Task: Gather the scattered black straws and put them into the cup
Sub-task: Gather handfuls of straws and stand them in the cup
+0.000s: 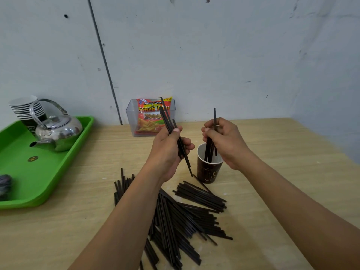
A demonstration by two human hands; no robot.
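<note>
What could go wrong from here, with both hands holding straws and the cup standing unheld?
1. The right hand holds straws down in the paper cup, which neither hand steadies; a sideways push could tip it.
2. In the left hand, the bundle is uneven, one straw hanging lower beside the cup; it may slip out.
3. Both forearms cross above the pile on the table, so a low sweep could scatter it.

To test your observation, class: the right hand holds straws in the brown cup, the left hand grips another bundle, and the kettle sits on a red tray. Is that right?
Not quite: the head view shows the tray is green, not red. The rest holds: right hand holding straws in the brown cup, left hand gripping another bundle, kettle on it.
</note>
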